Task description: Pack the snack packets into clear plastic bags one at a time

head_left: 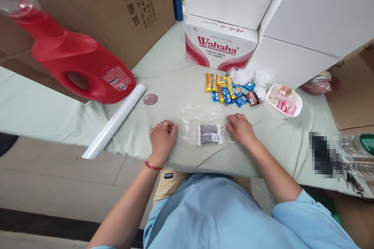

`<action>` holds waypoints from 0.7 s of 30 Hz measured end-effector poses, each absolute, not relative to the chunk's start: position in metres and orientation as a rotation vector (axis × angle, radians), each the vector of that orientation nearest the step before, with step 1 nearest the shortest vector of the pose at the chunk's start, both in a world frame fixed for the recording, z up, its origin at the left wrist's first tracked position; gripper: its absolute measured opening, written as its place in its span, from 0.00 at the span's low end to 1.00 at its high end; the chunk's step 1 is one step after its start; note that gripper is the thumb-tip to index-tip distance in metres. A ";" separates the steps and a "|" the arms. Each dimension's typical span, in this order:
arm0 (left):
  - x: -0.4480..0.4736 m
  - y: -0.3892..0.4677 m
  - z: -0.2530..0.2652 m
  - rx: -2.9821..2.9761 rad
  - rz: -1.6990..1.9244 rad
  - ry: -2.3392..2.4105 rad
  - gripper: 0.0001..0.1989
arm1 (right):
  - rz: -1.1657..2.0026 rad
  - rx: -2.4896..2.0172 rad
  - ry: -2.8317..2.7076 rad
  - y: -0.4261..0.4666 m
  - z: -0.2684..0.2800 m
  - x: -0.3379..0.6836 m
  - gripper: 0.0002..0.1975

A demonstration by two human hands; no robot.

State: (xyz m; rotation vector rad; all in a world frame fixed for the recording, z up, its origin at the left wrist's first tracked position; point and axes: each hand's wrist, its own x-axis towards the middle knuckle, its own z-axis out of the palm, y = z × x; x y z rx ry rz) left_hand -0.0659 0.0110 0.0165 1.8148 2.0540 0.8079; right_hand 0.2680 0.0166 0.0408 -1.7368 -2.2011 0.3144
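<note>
A clear plastic bag (188, 132) lies flat on the cloth-covered table in front of me. A small dark-printed snack packet (209, 134) with pale ends rests at its middle; I cannot tell whether it is inside or on top. My left hand (164, 137) is at the bag's left edge, fingers curled and pinched together on the film. On the right side, my right hand (242, 129) touches the bag, its thumb apart from its bent fingers. Behind the bag is a loose group of yellow, blue and brown snack packets (226, 92).
A white bowl (270, 108) of pink packets stands back right, beside crumpled clear plastic (239, 74). A Wahaha box (219, 48) is behind. To the left are a round disc (150, 99), a white roll (113, 122) and a large red bottle (96, 60).
</note>
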 end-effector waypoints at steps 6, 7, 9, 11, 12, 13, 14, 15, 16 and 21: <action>-0.070 0.013 0.019 1.706 0.833 1.994 0.10 | 0.359 -1.267 -2.314 -0.004 0.063 0.220 0.15; -0.071 0.013 0.019 1.688 0.864 1.989 0.10 | 0.411 -1.174 -2.415 -0.006 0.060 0.208 0.16; -0.072 0.008 0.019 1.689 0.961 2.022 0.09 | 0.448 -1.090 -2.602 -0.006 0.052 0.186 0.17; -0.072 -0.004 0.023 1.744 1.112 2.099 0.08 | 0.432 -1.118 -2.717 -0.004 0.044 0.171 0.18; -0.071 -0.013 0.027 1.792 1.212 2.132 0.08 | 0.425 -1.146 -2.746 -0.002 0.042 0.167 0.18; -0.068 -0.023 0.032 1.859 1.320 2.141 0.07 | 0.423 -1.168 -2.763 0.000 0.041 0.165 0.18; -0.064 -0.035 0.038 1.948 1.427 2.109 0.07 | 0.430 -1.180 -2.775 0.001 0.041 0.163 0.18; -0.057 -0.046 0.043 2.060 1.524 2.021 0.08 | 0.444 -1.186 -2.782 0.002 0.042 0.162 0.18; -0.049 -0.056 0.048 2.200 1.555 1.866 0.11 | 0.461 -1.196 -2.780 0.003 0.043 0.162 0.18; 0.000 -0.068 0.042 2.404 1.292 1.155 0.20 | 0.661 -1.158 -2.747 0.009 0.045 0.164 0.23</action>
